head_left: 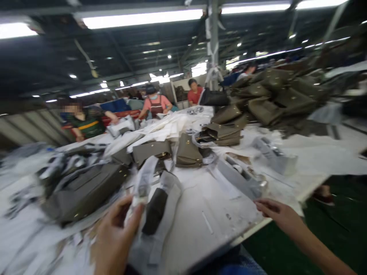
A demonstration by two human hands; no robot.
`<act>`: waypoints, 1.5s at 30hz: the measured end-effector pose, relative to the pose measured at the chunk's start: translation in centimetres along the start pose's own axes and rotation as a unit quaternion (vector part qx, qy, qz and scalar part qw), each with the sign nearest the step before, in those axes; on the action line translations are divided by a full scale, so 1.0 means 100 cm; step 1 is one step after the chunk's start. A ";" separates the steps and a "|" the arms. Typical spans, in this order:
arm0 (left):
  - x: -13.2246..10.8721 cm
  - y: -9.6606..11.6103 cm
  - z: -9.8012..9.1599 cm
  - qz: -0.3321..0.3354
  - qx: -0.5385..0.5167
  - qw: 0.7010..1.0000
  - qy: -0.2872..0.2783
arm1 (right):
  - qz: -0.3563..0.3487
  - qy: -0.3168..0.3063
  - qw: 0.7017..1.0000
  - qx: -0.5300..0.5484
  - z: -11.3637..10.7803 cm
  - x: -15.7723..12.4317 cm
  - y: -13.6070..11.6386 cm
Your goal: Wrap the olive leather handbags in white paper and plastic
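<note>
At lower left, my left hand (116, 229) is closed, thumb against fingers, on a strap wrapped in whitish translucent film (145, 179). Just right of it lies a dark olive piece (155, 210), partly covered by the same kind of wrap. My right hand (275, 210) is by the table's right edge with its fingertips pressed together; whatever they may hold is too blurred to make out. A grey wrapped piece (239, 177) lies just beyond those fingertips. Left of my left hand rests a large olive bag (88, 191) with small brass-coloured studs.
More olive bags (189, 151) lie across the white table (197, 214), with a tall heap of them (281, 95) at back right. White sheets (160, 130) are spread in the middle. Several co-workers (156, 105) are at the far side. A post (212, 46) rises behind.
</note>
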State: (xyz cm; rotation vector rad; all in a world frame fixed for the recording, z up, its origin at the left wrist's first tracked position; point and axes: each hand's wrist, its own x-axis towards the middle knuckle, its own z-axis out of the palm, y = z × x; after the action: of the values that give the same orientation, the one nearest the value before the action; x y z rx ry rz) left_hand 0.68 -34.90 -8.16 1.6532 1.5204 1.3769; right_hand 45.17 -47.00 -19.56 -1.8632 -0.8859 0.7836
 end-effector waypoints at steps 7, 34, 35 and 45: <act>-0.004 0.023 0.013 0.036 -0.053 0.998 -0.013 | -0.251 -0.246 0.916 0.195 0.123 -0.052 -0.151; -0.008 0.043 -0.002 0.063 -0.138 0.974 -0.169 | -0.253 -0.376 0.874 0.175 0.187 -0.054 -0.236; -0.008 0.043 -0.001 0.061 -0.138 0.975 -0.161 | -0.255 -0.374 0.874 0.175 0.188 -0.054 -0.236; -0.010 0.037 0.007 0.048 -0.021 0.997 -0.061 | -0.398 -0.373 0.832 0.099 0.178 -0.045 -0.229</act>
State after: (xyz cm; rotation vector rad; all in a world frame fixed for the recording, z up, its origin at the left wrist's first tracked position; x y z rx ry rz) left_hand 3.05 -36.56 -5.54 1.7697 1.3514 1.3220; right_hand 22.59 -34.94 -5.10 -0.7991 -1.8239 0.9965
